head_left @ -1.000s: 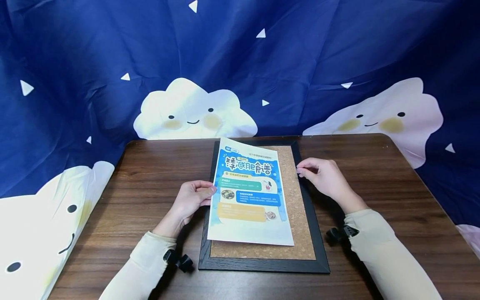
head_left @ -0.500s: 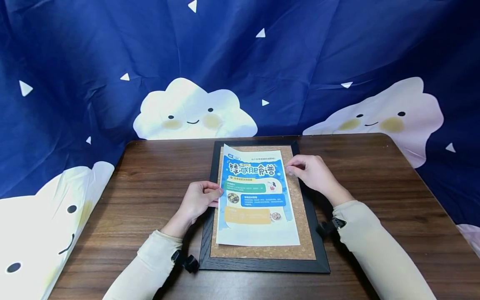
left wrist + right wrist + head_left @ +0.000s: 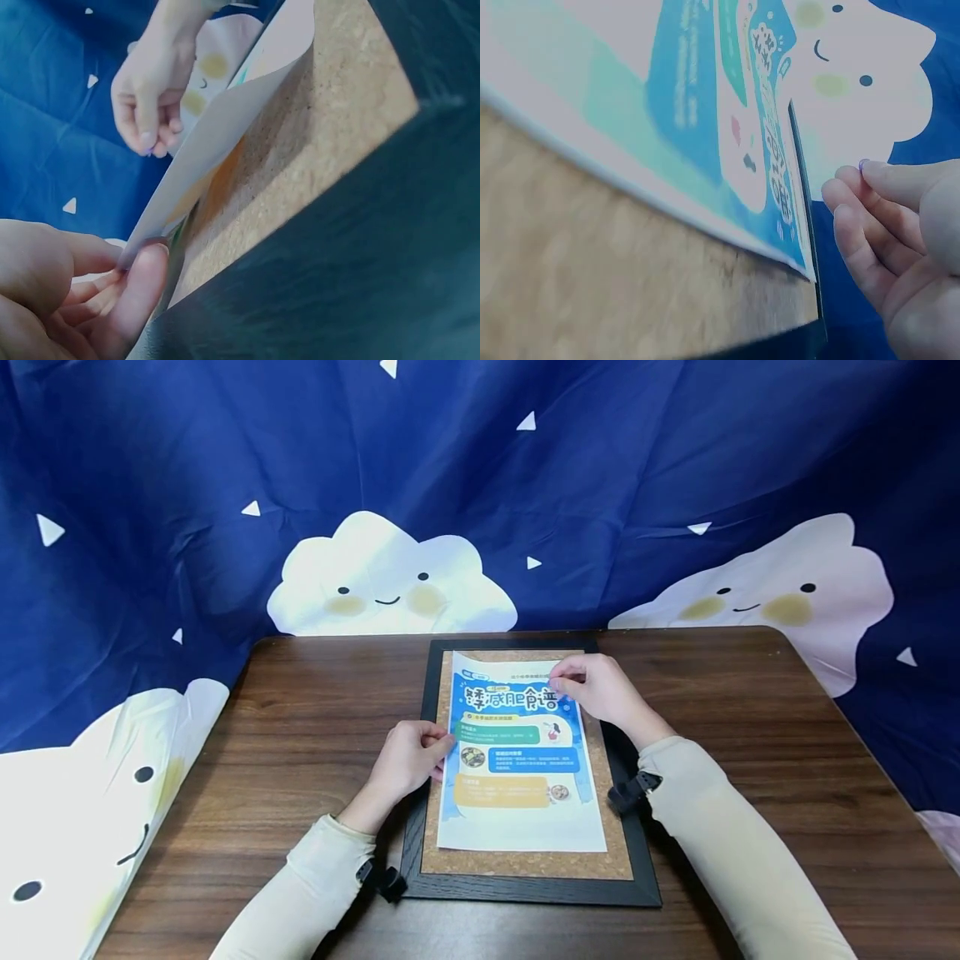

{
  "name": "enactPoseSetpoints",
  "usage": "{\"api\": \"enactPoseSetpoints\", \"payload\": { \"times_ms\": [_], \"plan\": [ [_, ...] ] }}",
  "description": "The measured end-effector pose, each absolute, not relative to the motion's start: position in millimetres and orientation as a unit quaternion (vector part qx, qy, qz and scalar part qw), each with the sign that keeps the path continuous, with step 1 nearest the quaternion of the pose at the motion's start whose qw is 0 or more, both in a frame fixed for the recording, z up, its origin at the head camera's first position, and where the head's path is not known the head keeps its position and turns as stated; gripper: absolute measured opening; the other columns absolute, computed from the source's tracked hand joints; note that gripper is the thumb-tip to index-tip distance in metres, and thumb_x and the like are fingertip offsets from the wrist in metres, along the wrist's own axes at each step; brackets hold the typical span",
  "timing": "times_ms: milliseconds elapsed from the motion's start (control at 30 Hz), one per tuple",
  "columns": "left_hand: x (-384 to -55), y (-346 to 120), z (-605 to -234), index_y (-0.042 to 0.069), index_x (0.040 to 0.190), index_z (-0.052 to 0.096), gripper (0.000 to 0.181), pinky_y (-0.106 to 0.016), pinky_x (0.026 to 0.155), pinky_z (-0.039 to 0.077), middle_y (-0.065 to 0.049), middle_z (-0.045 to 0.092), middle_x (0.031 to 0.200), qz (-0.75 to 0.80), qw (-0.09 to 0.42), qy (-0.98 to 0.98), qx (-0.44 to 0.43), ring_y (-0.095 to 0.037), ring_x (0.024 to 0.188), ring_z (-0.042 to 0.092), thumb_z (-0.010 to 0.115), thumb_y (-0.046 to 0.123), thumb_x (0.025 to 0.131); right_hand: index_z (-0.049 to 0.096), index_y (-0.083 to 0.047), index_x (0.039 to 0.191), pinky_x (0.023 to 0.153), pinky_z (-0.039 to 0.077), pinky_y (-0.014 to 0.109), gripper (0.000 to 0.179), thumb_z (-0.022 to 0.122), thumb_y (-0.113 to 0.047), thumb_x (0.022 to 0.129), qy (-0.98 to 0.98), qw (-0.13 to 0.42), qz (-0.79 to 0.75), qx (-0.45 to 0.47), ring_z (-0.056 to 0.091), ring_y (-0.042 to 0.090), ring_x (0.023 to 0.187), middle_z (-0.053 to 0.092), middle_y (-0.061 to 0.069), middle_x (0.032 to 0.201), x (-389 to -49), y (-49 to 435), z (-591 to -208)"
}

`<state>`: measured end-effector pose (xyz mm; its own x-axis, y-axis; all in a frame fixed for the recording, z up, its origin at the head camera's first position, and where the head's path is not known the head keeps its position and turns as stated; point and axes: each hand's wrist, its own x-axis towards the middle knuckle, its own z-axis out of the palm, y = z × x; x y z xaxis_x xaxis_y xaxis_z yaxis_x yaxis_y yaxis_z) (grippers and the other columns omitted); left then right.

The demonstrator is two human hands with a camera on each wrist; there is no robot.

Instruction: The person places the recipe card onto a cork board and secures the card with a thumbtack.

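The cork board [image 3: 532, 863] has a black frame and lies flat. Over its middle is the paper sheet [image 3: 517, 831], printed in blue, green and yellow; its left edge, pinched by the left hand [image 3: 408, 758], is raised from the board. The right hand [image 3: 600, 689] pinches a tiny purple thing [image 3: 864, 164] above the board's far right part.

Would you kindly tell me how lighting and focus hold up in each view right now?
Head: fairly crisp, though the poster has small print too faint to read; left wrist: dim and bluish, with the poster's curled edge shading the cork and the black frame soft; right wrist: the nearest cork is blurred.
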<state>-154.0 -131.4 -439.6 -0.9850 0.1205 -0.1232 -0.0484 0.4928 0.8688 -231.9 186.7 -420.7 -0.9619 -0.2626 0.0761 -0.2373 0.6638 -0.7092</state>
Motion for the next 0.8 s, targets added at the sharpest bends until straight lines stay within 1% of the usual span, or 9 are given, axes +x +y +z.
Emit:
{"api": "enactPoseSetpoints", "payload": {
  "times_ms": [100,167,233,300,400,567,633,800],
  "plan": [
    [-155,-130,-438,-0.006,0.111,0.076,0.018,-0.031,0.055,0.063,-0.010,0.074,0.075,0.489,0.086,0.868,0.021,-0.013,0.055,0.071,0.069,0.010,0.105,0.080,-0.006,0.113,0.088,0.060,0.039,0.013,0.072,-0.012,0.104,0.910,0.025,-0.393,-0.130,0.072,0.025,0.092,0.081,0.012,0.106,-241,179,-422],
    [-155,-130,-438,-0.005,0.110,0.076,0.017,-0.031,0.054,0.063,-0.010,0.073,0.073,0.485,0.089,0.870,0.022,-0.014,0.054,0.069,0.069,0.009,0.105,0.080,-0.005,0.113,0.088,0.061,0.039,0.013,0.072,-0.010,0.105,0.907,0.031,-0.400,-0.128,0.073,0.025,0.092,0.081,0.013,0.107,-247,175,-422],
    [-155,-129,-438,-0.005,0.110,0.077,0.017,-0.031,0.052,0.062,-0.009,0.072,0.071,0.479,0.091,0.873,0.025,-0.014,0.052,0.068,0.069,0.010,0.105,0.080,-0.004,0.114,0.086,0.061,0.035,0.014,0.071,-0.010,0.105,0.905,0.037,-0.404,-0.127,0.073,0.025,0.091,0.081,0.014,0.107,-253,170,-424],
    [-155,-128,-438,-0.005,0.110,0.077,0.017,-0.030,0.051,0.061,-0.008,0.072,0.070,0.473,0.093,0.876,0.029,-0.014,0.050,0.067,0.069,0.010,0.105,0.079,-0.003,0.114,0.080,0.060,0.029,0.014,0.071,-0.010,0.105,0.902,0.045,-0.410,-0.125,0.074,0.023,0.087,0.081,0.014,0.105,-258,166,-426],
    [-154,-128,-439,-0.003,0.108,0.077,0.016,-0.030,0.050,0.060,-0.007,0.070,0.068,0.468,0.097,0.878,0.029,-0.014,0.047,0.066,0.069,0.011,0.105,0.079,-0.005,0.113,0.077,0.059,0.028,0.014,0.070,-0.013,0.106,0.902,0.056,-0.412,-0.117,0.073,0.022,0.085,0.080,0.013,0.103,-264,160,-430],
    [-154,-127,-440,-0.003,0.107,0.077,0.016,-0.031,0.048,0.060,-0.007,0.068,0.064,0.462,0.101,0.881,0.030,-0.014,0.045,0.065,0.068,0.010,0.106,0.080,-0.009,0.113,0.089,0.053,0.037,0.014,0.071,-0.017,0.106,0.910,0.062,-0.400,-0.092,0.068,0.026,0.091,0.078,0.010,0.103,-271,150,-434],
    [-154,-127,-440,-0.003,0.108,0.077,0.016,-0.030,0.048,0.059,-0.006,0.067,0.064,0.455,0.100,0.884,0.033,-0.013,0.045,0.065,0.067,0.010,0.106,0.080,-0.010,0.112,0.093,0.050,0.039,0.013,0.071,-0.017,0.106,0.913,0.062,-0.395,-0.081,0.065,0.027,0.094,0.077,0.010,0.104,-273,147,-434],
    [-155,-127,-438,-0.003,0.108,0.077,0.017,-0.030,0.047,0.059,-0.006,0.067,0.065,0.441,0.105,0.890,0.038,-0.013,0.045,0.066,0.066,0.010,0.106,0.080,-0.011,0.111,0.095,0.047,0.039,0.013,0.070,-0.018,0.107,0.916,0.067,-0.390,-0.065,0.062,0.028,0.097,0.072,0.010,0.102,-280,138,-435]
  ]
}}
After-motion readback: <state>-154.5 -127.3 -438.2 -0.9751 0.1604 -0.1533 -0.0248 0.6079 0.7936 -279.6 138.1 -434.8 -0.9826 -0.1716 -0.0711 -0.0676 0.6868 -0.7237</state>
